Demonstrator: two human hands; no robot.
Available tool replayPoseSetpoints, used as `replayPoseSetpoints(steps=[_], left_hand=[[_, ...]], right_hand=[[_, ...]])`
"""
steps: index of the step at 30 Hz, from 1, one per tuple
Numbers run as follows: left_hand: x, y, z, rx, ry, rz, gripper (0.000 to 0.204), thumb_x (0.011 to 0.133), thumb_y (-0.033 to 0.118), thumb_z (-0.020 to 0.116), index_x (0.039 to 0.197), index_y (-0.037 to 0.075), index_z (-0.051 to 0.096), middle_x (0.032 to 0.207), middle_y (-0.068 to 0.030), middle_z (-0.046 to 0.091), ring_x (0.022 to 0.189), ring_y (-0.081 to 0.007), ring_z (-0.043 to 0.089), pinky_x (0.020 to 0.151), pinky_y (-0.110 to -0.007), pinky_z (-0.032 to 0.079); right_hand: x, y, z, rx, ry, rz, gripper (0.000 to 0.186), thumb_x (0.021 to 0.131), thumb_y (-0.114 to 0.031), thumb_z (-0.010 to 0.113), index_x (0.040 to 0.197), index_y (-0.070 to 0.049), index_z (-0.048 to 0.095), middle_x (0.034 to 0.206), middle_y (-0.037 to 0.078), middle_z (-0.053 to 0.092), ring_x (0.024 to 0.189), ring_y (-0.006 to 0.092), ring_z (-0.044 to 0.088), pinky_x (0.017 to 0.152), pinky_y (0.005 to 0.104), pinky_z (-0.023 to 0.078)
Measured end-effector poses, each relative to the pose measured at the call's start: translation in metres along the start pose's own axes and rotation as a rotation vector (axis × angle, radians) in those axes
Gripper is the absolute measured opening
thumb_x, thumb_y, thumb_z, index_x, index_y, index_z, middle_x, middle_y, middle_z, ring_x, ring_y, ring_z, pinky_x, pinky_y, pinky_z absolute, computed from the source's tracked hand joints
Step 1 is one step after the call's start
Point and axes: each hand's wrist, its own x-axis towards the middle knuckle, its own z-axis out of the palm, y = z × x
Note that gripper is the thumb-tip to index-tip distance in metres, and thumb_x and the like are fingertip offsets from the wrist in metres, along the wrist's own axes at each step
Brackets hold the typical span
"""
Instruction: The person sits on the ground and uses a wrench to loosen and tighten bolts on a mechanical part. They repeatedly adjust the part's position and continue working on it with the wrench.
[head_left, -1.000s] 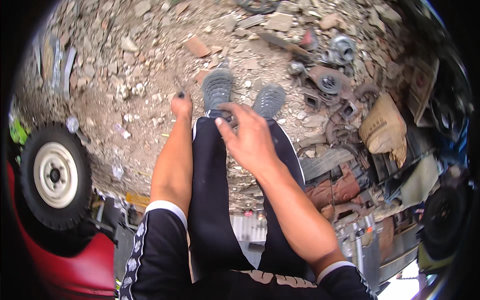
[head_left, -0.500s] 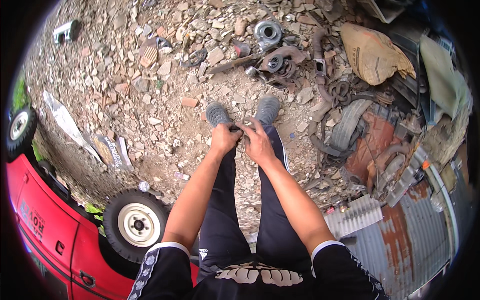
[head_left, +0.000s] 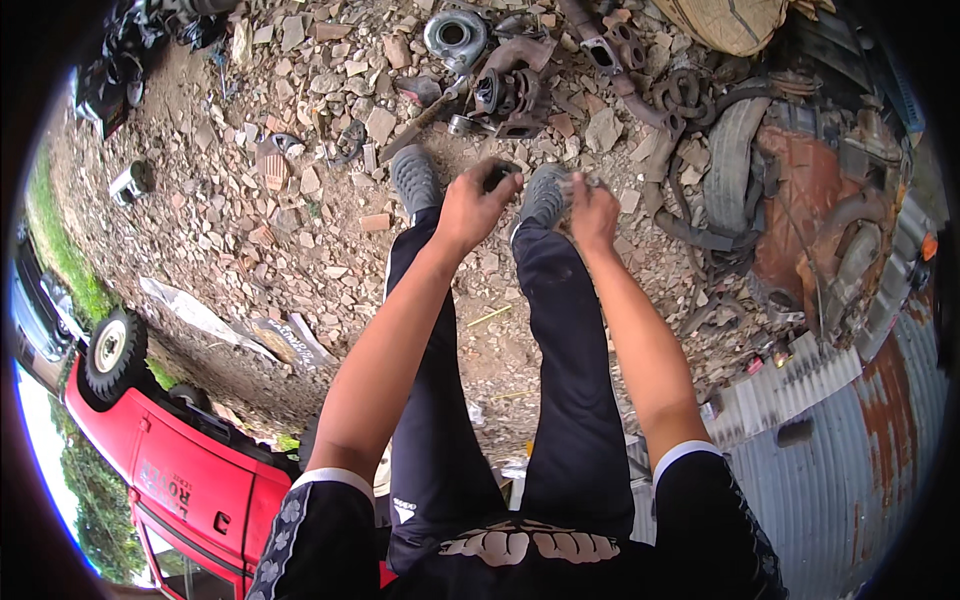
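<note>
My left hand [head_left: 472, 210] is held out over the gap between my shoes, its fingers curled around a small dark object [head_left: 497, 176] whose kind I cannot make out. To its right, apart from it, my right hand [head_left: 595, 214] is raised beside my right shoe [head_left: 544, 192]; motion smears its fingers, so their hold is unclear. Just beyond my feet lie a turbocharger [head_left: 510, 92] with rusty parts and a round grey metal housing [head_left: 455, 40]. A flat bar [head_left: 424, 122] reaches from these parts toward my left shoe [head_left: 415, 180].
Broken stone and brick cover the ground. Rusty exhaust pipes [head_left: 655, 180], an old tyre [head_left: 733, 165] and a reddish metal sheet [head_left: 800, 190] crowd the right, with corrugated roofing [head_left: 850, 450] nearer me. A red vehicle [head_left: 190, 470] stands at the lower left.
My hands, together before, have drawn apart, the right one moving rightward. The left now shows a small dark object. The view has shifted, and my feet stand wider apart.
</note>
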Motion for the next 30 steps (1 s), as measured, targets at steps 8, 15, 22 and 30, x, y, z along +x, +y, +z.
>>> replayPoseSetpoints(steps=[8, 15, 22, 30], left_hand=[[0.135, -0.054, -0.004, 0.323, 0.325, 0.220, 0.030, 0.088, 0.022, 0.067, 0.110, 0.001, 0.068, 0.099, -0.0210, 0.071, 0.096, -0.0393, 0.067, 0.088, -0.043, 0.052], [0.185, -0.165, -0.019, 0.907, 0.199, 0.564, 0.066, 0.080, 0.026, 0.079, 0.130, -0.002, 0.047, 0.126, -0.0253, 0.052, 0.117, -0.0453, 0.049, 0.104, -0.051, 0.040], [0.246, -0.191, -0.037, 1.106, 0.105, 0.791, 0.075, 0.077, 0.037, 0.078, 0.128, -0.007, 0.045, 0.114, -0.0185, 0.062, 0.117, -0.0368, 0.050, 0.099, -0.052, 0.036], [0.237, -0.167, -0.059, 1.241, -0.176, 0.624, 0.068, 0.077, 0.019, 0.074, 0.137, 0.002, 0.046, 0.101, -0.0156, 0.065, 0.109, -0.0301, 0.059, 0.102, -0.044, 0.042]], right_hand=[[0.109, 0.062, 0.029, 0.171, 0.367, 0.158, 0.061, 0.101, -0.045, 0.050, 0.073, 0.007, 0.066, 0.068, 0.025, 0.062, 0.068, 0.0420, 0.058, 0.070, 0.0502, 0.042], [0.182, 0.094, 0.069, 0.210, 0.306, -0.255, 0.038, 0.104, -0.029, 0.051, 0.085, 0.002, 0.061, 0.077, 0.016, 0.059, 0.070, 0.0329, 0.056, 0.069, 0.0430, 0.043], [0.229, 0.025, 0.080, 0.160, 0.147, -0.640, 0.023, 0.101, -0.021, 0.056, 0.095, -0.001, 0.065, 0.084, 0.009, 0.060, 0.077, 0.0237, 0.059, 0.072, 0.0365, 0.047], [0.260, -0.034, 0.085, 0.001, -0.022, -0.972, 0.027, 0.099, -0.028, 0.058, 0.103, -0.003, 0.068, 0.096, 0.012, 0.066, 0.088, 0.0286, 0.066, 0.078, 0.0383, 0.052]])
